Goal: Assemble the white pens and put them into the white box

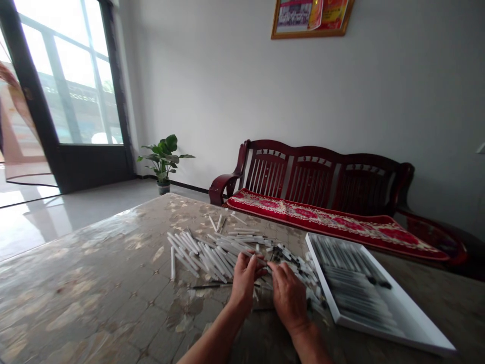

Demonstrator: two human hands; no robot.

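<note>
Dozens of slim white tubes [212, 255] lie heaped on a mottled, tile-patterned desk [76, 283] as a person's two bare hands work at the right edge of the pile. The left hand [245, 283] and right hand [290, 298] sit close together, both curled narrow, with the fingertips [261, 263] nearly meeting among the tubes; whether they are gripping a tube cannot be told at this size. Many tubes near the hands show black ends, while those further left look plain white and lie at mixed angles. A thin dark pen [206, 286] rests on the desk just in front of the pile. Just right of the hands, a shallow white tray [379, 329] sits on the desk, holding rows of tubes [352, 283] laid side by side, some with dark tips. Beyond the desk stands a dark red wooden sofa [310, 177] with a patterned red seat cushion [322, 222]. A potted green plant [162, 159] stands on the floor beside a glass door [71, 91] at left, and a gold-framed picture [312, 20] hangs on the wall above the sofa.
</note>
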